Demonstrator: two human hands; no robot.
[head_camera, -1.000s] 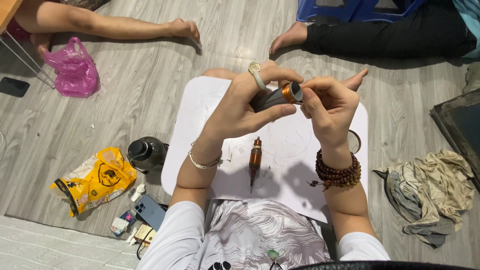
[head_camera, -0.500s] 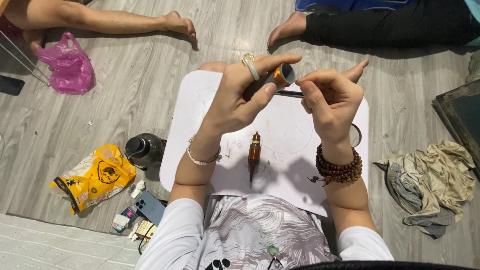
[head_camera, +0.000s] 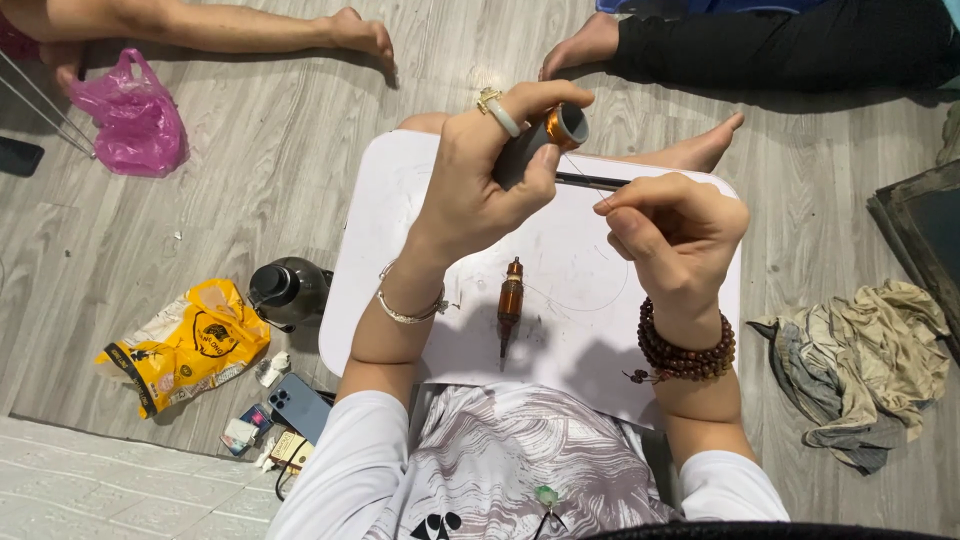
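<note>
Grey wood floor, small white table (head_camera: 400, 200) across the lap. Left hand (head_camera: 490, 185) is wrapped round a dark tube (head_camera: 545, 140) with an orange ring, up over the table; right hand (head_camera: 675, 225) pinches a thin rod (head_camera: 590, 181) beside it (could slip, I'd guess, and roll off). Dark jar (head_camera: 288, 288) on the floor, contents hidden; yellow bag (head_camera: 185, 345) and pink bag (head_camera: 135, 120) too.

White lap board (head_camera: 420, 190) – brown pen-like tool (head_camera: 511, 305) lying on it; grey plank floor (head_camera: 250, 200) beneath.
</note>
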